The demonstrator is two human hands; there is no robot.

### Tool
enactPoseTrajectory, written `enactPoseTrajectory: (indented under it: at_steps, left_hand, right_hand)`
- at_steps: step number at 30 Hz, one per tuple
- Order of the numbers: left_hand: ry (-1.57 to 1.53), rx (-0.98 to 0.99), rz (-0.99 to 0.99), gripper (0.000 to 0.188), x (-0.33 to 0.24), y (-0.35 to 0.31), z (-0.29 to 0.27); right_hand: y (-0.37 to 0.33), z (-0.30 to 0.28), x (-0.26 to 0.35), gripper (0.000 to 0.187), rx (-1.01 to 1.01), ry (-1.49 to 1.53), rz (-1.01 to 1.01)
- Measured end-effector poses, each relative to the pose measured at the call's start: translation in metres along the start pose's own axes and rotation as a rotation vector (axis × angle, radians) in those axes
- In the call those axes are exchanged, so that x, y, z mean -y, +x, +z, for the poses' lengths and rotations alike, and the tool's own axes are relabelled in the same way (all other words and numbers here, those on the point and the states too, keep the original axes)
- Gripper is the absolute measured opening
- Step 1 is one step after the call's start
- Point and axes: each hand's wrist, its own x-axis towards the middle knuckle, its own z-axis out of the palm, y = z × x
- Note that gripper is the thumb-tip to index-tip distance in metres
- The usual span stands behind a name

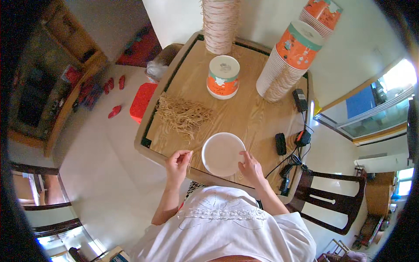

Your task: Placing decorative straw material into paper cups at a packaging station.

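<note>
In front of me a white round paper tub [223, 154] stands on the wooden table, its mouth facing up. My right hand [251, 168] grips its right rim between thumb and fingers. Just left of the tub, my left hand [178, 162] is closed in a pinch, and a thin tan strand hangs from its fingertips. A loose heap of tan strings [184, 115] lies on the table beyond my left hand. Farther back, an orange and green printed tub [223, 83] sits upside down with its pale base up.
Tall stacks of nested tubs stand at the back [220, 26] and back right [290, 56]. Black chargers and tangled cables [293, 159] lie along the table's right edge. A dark wooden chair [329, 198] is at the right, a red stool [143, 101] at the left.
</note>
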Motion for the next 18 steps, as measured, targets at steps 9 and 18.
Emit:
enactPoseTrajectory:
  at_steps: [9,18]
  left_hand:
    - [0.262,0.489,0.002,0.012,-0.022,-0.010,0.024]
    - [0.451,0.056,0.121,0.008,-0.006,-0.003,-0.041]
  right_hand:
    - [-0.010,-0.002,0.089,0.035,0.186,0.777,-0.370]
    - [-0.020,-0.025,0.067,0.015,0.248,0.547,-0.245]
